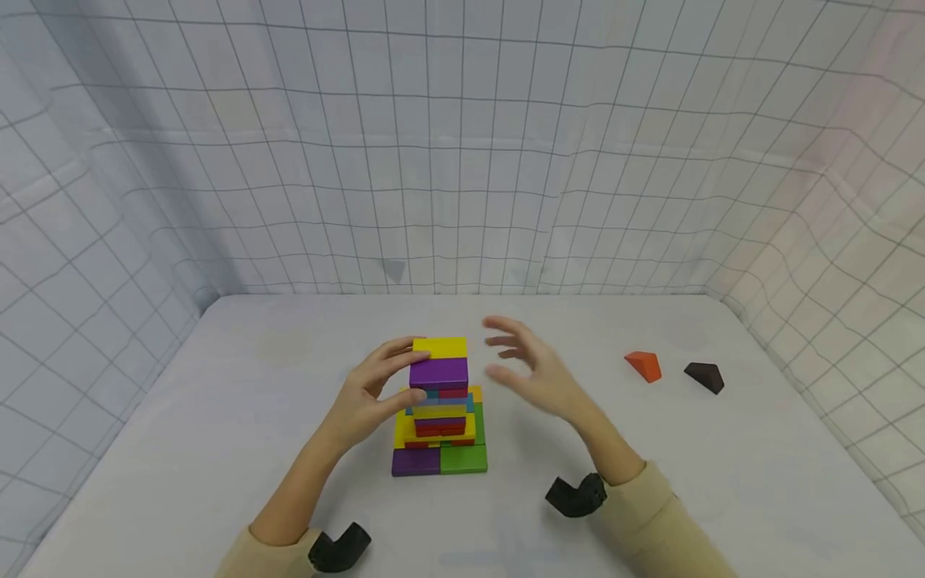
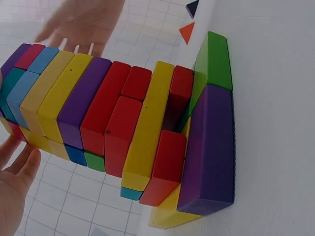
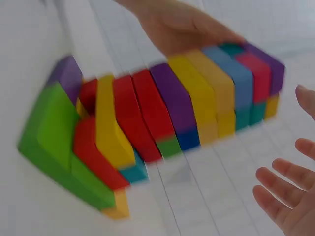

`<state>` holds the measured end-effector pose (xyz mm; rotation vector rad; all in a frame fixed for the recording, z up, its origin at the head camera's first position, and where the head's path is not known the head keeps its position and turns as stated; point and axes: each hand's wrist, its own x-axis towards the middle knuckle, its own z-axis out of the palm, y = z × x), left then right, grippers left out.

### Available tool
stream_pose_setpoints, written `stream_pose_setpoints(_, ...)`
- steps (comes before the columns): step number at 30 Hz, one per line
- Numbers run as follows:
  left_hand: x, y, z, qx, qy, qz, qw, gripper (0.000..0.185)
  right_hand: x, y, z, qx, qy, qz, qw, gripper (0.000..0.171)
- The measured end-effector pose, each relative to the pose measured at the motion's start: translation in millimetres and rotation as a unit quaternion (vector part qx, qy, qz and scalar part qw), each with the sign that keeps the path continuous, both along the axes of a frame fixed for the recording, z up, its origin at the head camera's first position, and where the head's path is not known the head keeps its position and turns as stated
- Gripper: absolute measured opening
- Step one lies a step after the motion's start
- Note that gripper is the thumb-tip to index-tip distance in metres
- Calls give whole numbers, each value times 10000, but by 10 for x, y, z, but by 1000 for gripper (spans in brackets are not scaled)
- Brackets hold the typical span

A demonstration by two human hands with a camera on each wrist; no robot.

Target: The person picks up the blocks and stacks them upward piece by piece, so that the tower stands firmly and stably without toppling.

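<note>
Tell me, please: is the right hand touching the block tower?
Apart. In the head view, bare table shows between the open right hand and the block tower; only the left hand rests on its upper blocks.

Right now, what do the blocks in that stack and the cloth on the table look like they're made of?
The stacked blocks look like painted wood: flat matte colours, crisp edges, and small dark nicks in the paint in the left wrist view, though hard plastic can't be excluded. The table cover looks like soft white fabric, matte with faint creases. The left hand touches the stack's top; the right hand hovers apart.
</note>
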<state>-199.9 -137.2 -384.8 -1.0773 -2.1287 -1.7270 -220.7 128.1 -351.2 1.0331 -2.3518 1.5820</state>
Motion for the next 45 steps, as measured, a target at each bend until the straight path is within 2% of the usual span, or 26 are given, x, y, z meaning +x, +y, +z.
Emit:
stream_pose_setpoints(2,1,-5,1,-1,-29,18,10000,40,-224,292,-159,-292,100,-733,9968,50)
stream_pose_setpoints(3,3,-7,0,-12,-52,34,10000,40,-336,465,-255,-359,179,-1209,9919,47)
stream_pose_setpoints(5,9,-14,-5,-40,-94,73,9999,40,-493,821,-431,-247,125,-2217,9747,44)
stream_pose_setpoints(7,12,-19,-9,-66,-132,102,9998,40,-562,1157,-589,133,-94,-3023,9531,43)
stream_pose_setpoints(10,17,-24,-5,-90,-128,121,9998,40,-550,1548,-781,722,-531,-3636,9272,43)
stream_pose_setpoints(13,18,-26,1,-84,-73,117,9999,40,-476,1789,-887,1043,-957,-3779,9150,45)
stream_pose_setpoints(16,15,-28,0,-78,-29,113,9999,40,-396,1915,-931,1321,-1158,-3708,9120,49)
stream_pose_setpoints(23,14,-23,5,-59,-110,70,9999,40,-349,2007,-948,1568,-1018,-3564,9155,48)
stream_pose_setpoints(26,14,-21,12,-57,-128,46,9999,41,-381,1945,-905,1480,-904,-3413,9238,45)
stream_pose_setpoints(29,9,-15,8,-15,-54,20,10000,42,-438,1765,-776,1242,-542,-3122,9403,41)
stream_pose_setpoints(33,10,-4,20,5,1,6,10000,48,-444,1299,-396,806,233,-2424,9665,37)
stream_pose_setpoints(36,13,3,42,-34,-101,41,9999,55,-306,834,15,545,645,-1651,9827,36)
stream_pose_setpoints(39,12,7,43,-26,-241,105,9996,60,-150,411,319,388,879,-766,9924,36)
stream_pose_setpoints(41,9,8,33,8,-299,143,9995,63,-110,202,393,418,944,-267,9943,36)
stream_pose_setpoints(45,0,2,11,53,-313,184,9993,66,-142,-95,376,567,961,438,9928,36)
